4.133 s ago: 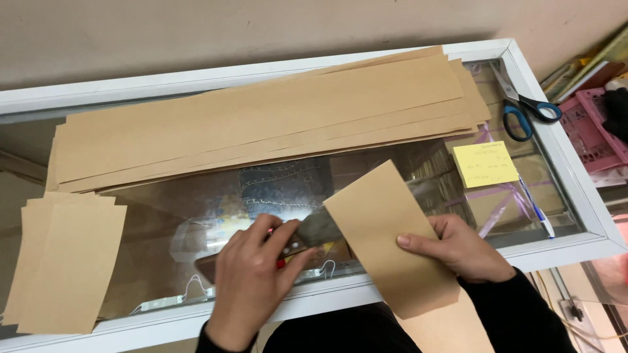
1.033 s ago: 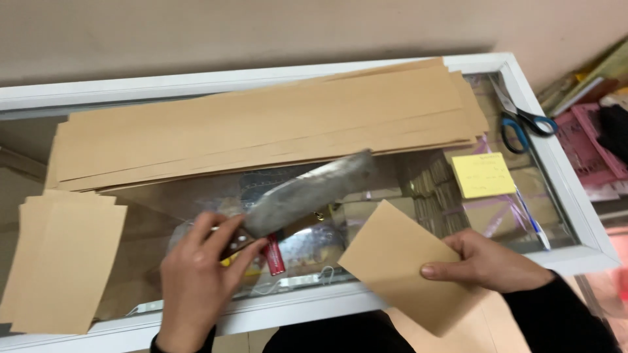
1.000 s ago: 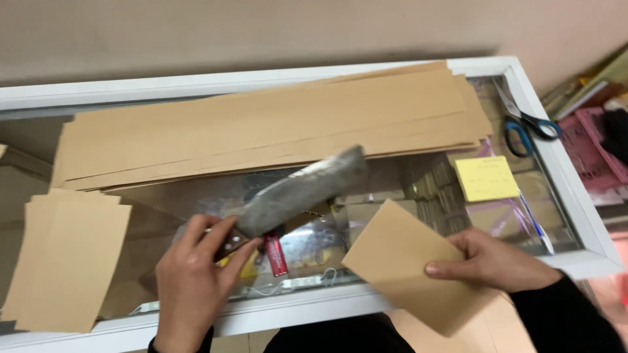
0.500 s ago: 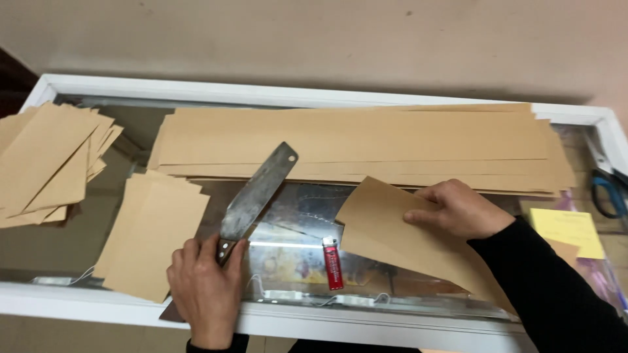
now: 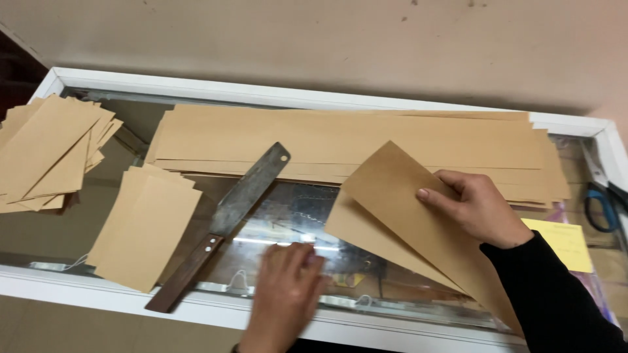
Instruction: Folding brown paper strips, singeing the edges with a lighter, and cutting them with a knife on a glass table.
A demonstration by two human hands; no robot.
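Observation:
My right hand [image 5: 474,208] grips a folded sheet of brown paper [image 5: 399,216] and lifts its upper flap off the glass counter top [image 5: 294,202]. My left hand [image 5: 288,294] is blurred, holds nothing, and hovers over the glass near the front edge, just right of a long knife [image 5: 226,219]. The knife lies flat on the glass with its wooden handle toward the front edge and its dull metal blade pointing away.
A stack of long brown paper strips [image 5: 353,140] lies along the back. Cut brown pieces [image 5: 144,225] sit at the left of the knife, more of them in a fanned pile [image 5: 52,153] at far left. Scissors [image 5: 602,196] and a yellow notepad [image 5: 562,242] are at right.
My left hand has put the knife down on the glass and moved right, away from it. My right hand has raised the paper's flap. The view has shifted left.

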